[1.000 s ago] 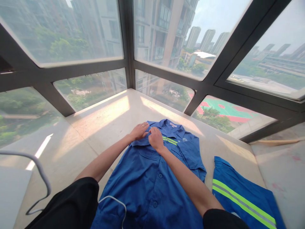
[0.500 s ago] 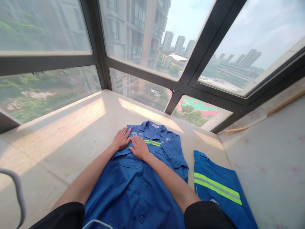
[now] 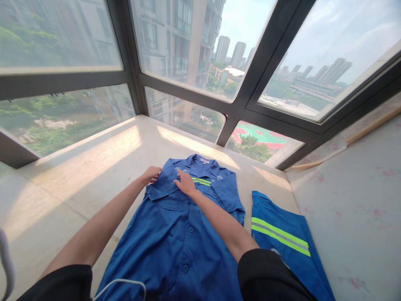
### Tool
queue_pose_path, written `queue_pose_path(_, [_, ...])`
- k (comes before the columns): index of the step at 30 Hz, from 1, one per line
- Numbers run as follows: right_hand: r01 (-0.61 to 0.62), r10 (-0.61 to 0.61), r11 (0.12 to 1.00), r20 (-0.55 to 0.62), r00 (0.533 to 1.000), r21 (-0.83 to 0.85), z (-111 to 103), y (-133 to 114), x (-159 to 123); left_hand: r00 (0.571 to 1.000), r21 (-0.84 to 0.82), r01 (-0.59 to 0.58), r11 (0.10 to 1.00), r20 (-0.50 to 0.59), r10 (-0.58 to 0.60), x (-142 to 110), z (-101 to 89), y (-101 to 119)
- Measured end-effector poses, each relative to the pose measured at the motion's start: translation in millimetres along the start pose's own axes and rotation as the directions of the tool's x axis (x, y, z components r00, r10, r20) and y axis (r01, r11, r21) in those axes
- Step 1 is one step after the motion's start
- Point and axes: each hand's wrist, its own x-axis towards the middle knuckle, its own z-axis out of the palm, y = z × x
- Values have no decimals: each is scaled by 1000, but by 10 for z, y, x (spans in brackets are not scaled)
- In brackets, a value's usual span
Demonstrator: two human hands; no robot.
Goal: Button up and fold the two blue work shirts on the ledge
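A blue short-sleeved work shirt (image 3: pixel 175 246) lies front up and buttoned, its collar toward the windows. Its sleeves are folded inward over the chest, across a yellow-green reflective stripe. At the shirt's left shoulder edge, my left hand (image 3: pixel 152 174) has its fingers curled and closed on the fabric. My right hand (image 3: pixel 186 184) is over the left chest, by the white print, thumb and forefinger apart; whether the palm touches the cloth cannot be seen.
A folded blue garment (image 3: pixel 278 251) with a reflective stripe lies to the right, near the patterned wall (image 3: pixel 354 225). Dark window frames (image 3: pixel 184 97) border the pale stone ledge (image 3: pixel 78 184). A white cord (image 3: pixel 125 281) crosses the shirt's lower part; a grey cord (image 3: pixel 6 263) hangs at far left.
Both hands lay flat on the left chest. My left hand has moved outward to the shirt's edge and curled; my right hand has lifted its fingers slightly. The view has shifted a little.
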Motion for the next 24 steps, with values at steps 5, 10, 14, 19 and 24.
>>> queue_pose_path(5, [-182, 187, 936, 13, 982, 302, -76, 21, 236, 991, -101, 90, 991, 110, -78, 21, -85, -21])
queue_pose_path(10, [-236, 289, 831, -28, 957, 503, -239, 261, 370, 982, -80, 115, 990, 158, -101, 75, -59, 7])
queue_pose_path(14, [-279, 357, 749, -10, 934, 601, -197, 411, 256, 948, -48, 175, 983, 279, -156, 62, -73, 7])
queue_pose_path(19, [-283, 349, 702, 30, 936, 654, -48, 440, 125, 881, -1, 166, 986, 450, -148, -66, -202, -98])
queue_pose_path(24, [-267, 352, 685, 13, 936, 678, 53, 362, 187, 911, -33, 38, 999, 412, -21, -257, -284, -156])
